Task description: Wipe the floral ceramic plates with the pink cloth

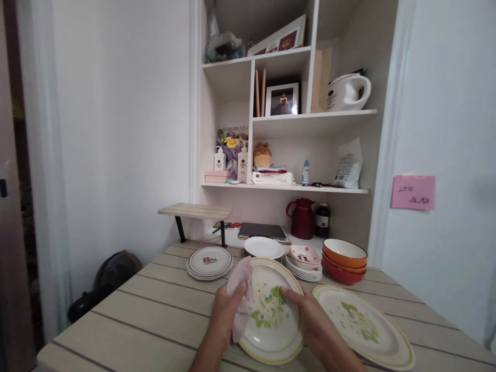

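Note:
A cream plate (271, 315) with a yellow-green rim and a green flower print is tilted up over the table's near edge. My left hand (227, 312) is closed on a pale pink cloth (242, 297) pressed against the plate's left rim and face. My right hand (313, 323) grips the plate at its right edge, thumb on the printed face. A second plate (364, 325) of the same pattern lies flat on the table just to the right.
On the slatted table (155, 310) behind stand a stack of small plates (209, 262), a white bowl (263, 248), a plate stack topped by a pink dish (305, 257), and orange and red bowls (344, 260). Shelves (284, 187) with bottles rise behind. A pink note (413, 192) hangs at the right.

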Tool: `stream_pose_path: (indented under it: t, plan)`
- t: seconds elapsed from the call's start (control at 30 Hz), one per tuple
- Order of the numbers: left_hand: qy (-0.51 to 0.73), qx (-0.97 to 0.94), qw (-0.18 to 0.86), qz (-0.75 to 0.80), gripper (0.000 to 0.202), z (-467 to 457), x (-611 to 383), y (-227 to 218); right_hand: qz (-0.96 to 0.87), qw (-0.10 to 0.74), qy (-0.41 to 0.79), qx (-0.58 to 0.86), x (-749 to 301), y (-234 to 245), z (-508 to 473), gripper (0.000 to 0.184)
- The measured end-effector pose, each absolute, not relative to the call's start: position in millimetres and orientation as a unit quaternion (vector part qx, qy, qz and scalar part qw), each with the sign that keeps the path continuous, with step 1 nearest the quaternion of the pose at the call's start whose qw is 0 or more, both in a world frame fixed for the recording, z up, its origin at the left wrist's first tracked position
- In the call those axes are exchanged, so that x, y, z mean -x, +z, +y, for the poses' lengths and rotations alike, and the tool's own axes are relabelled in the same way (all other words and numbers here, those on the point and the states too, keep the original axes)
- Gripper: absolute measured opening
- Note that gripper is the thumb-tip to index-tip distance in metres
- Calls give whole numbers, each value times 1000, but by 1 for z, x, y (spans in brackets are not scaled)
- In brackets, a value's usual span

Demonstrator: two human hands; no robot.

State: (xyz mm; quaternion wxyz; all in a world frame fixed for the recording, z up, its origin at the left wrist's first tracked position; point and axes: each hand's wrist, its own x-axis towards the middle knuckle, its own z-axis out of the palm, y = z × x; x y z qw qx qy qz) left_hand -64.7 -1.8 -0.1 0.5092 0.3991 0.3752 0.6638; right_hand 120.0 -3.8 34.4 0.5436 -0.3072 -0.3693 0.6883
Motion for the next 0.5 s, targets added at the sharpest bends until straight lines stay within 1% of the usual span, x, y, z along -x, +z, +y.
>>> stream_pose_path:
  t: [0.1,0.17,0.5]
  plan:
    - [664,-404,515,363,44,-2,64,0,-370,541,689,310,-119,35,-4,55]
    - [666,-402,516,357,45,-2,63,1,-370,541,688,311,-119,36,-5,52]
    - [662,-378,534,365,46,-5,62,5,-381,542,692,287,-117,43,-12,61]
